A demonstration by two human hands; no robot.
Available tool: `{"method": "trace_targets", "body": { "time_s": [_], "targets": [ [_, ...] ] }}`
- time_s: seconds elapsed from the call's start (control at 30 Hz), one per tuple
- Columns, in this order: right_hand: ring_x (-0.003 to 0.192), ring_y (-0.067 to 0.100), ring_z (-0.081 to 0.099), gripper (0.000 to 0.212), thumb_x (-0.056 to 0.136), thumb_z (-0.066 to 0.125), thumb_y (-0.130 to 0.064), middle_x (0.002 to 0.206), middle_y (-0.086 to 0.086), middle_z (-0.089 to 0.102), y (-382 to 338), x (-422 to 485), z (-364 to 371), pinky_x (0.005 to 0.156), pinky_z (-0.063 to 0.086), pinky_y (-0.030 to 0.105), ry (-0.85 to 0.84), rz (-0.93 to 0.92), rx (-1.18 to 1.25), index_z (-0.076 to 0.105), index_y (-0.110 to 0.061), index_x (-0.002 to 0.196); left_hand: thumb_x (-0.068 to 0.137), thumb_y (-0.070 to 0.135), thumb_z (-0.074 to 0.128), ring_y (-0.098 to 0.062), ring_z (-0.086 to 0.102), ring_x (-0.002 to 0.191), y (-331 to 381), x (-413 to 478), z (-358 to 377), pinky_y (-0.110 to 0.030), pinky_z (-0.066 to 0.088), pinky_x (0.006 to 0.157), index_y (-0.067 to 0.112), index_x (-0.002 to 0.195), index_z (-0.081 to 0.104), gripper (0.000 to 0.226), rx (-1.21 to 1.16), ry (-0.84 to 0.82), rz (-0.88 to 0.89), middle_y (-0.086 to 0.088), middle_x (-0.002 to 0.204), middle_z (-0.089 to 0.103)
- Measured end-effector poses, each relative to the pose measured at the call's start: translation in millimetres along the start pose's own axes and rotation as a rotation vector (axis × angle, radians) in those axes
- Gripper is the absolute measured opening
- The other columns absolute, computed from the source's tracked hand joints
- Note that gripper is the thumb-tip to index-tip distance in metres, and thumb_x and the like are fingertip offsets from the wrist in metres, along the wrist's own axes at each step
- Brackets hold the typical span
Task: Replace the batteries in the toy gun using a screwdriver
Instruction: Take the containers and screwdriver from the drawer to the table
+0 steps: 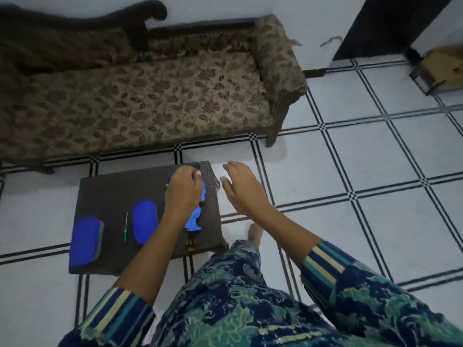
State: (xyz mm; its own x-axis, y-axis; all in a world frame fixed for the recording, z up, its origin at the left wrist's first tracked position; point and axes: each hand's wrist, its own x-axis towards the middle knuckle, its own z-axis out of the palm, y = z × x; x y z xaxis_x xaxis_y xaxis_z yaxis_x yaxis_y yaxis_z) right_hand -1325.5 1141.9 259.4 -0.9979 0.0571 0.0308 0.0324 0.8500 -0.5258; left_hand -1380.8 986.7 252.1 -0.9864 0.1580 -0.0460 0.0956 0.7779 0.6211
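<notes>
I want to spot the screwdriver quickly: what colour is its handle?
The screwdriver has a green handle, clearest in the head view.

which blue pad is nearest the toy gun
The blue pad right of the screwdriver, beside the toy gun; the other pad lies left of it.

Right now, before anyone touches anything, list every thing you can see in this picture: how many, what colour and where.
table: one, dark grey, on the floor before the sofa
toy gun: one, blue, right side of the table
screwdriver: one, green handle, between the pads
pads: two, blue, left half of the table
sofa: one, brown flowered, behind the table
floor: white tiles, black lines
box: one, brown, far right
left hand: curled on the toy gun
right hand: open, in the air right of the table
</notes>
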Motion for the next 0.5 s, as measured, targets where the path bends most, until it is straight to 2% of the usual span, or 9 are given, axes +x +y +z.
{"method": "trace_targets", "body": {
  "time_s": [0.13,0.33,0.5],
  "targets": [
    [0.126,0.034,0.046,0.039,0.099,0.048,-0.022,0.134,0.020,0.054,47.1,61.3,-20.6,0.112,0.029,0.039,-0.039,-0.115,-0.039,0.052,0.001,0.131,0.097,0.021,0.045,-0.031,0.054,0.083,24.3,47.3,31.4,-0.041,0.043,0.072,0.004,0.088,0.056,0.023,-0.022,0.053,-0.028,-0.015,0.089,0.058],
    [0.128,0.036,0.046,0.040,0.098,0.049,-0.019,0.136,0.021,0.052,80.7,171.5,-54.4,0.114,0.027,0.041,-0.171,-0.305,-0.084,0.052,0.003,0.131,0.097,0.021,0.045,-0.031,0.054,0.086,56.1,123.0,35.3,-0.044,0.044,0.073,0.000,0.091,0.057,0.025,-0.033,0.172,-0.147,-0.016,0.093,0.058],
    [0.115,0.035,0.051,0.032,0.096,0.051,-0.015,0.123,0.021,0.057,64.4,261.2,-59.8,0.103,0.041,0.044,-0.286,-0.492,-0.049,0.056,0.003,0.121,0.098,0.024,0.043,-0.029,0.054,0.087,56.9,171.8,22.2,-0.039,0.042,0.071,0.003,0.096,0.058,0.027,-0.001,0.335,-0.313,-0.014,0.097,0.058]
  ]
}}
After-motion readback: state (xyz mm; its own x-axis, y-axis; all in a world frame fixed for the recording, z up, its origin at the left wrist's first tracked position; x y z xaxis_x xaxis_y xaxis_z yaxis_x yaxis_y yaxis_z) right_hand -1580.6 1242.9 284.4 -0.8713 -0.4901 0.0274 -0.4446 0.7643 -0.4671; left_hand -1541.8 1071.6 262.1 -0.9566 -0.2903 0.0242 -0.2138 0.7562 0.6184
